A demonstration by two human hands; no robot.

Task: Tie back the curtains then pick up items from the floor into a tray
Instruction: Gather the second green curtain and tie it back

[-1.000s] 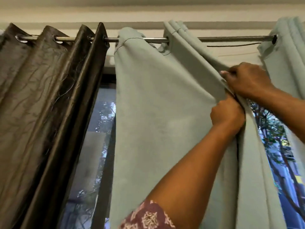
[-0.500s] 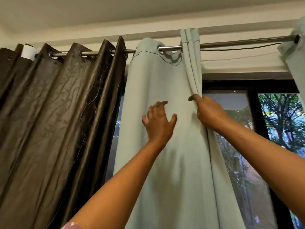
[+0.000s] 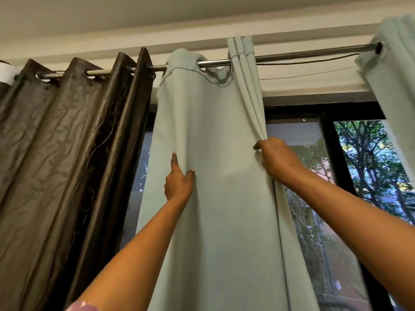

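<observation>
Head view, looking up at the window: a pale green curtain [image 3: 213,153] hangs from a metal rod [image 3: 303,55] by ring eyelets. Its cloth is matt and plain, with a thin dark stitched line curving across just under the top hem. The middle of the panel lies broad and fairly flat, while its right edge is gathered into several narrow upright pleats that run from the rod down to the right hand [image 3: 275,157]. That hand grips the bunched pleats, fingers curled round the folds, knuckles toward the camera. The left hand [image 3: 178,182] is on the left part of the same panel, pinching a small ridge of cloth; one finger points straight up along the fabric and another fingertip shows on the far side of the ridge.

On the left end of the rod hangs a dark brown curtain [image 3: 67,153], shiny and crinkled, pushed into deep folds just beside the green one. At the rod's right end a second pale green panel [image 3: 395,81] hangs bunched. Between the green panels the window [image 3: 314,176], dark-framed, shows trees outside. A patterned sleeve [image 3: 83,307] shows at the bottom edge.
</observation>
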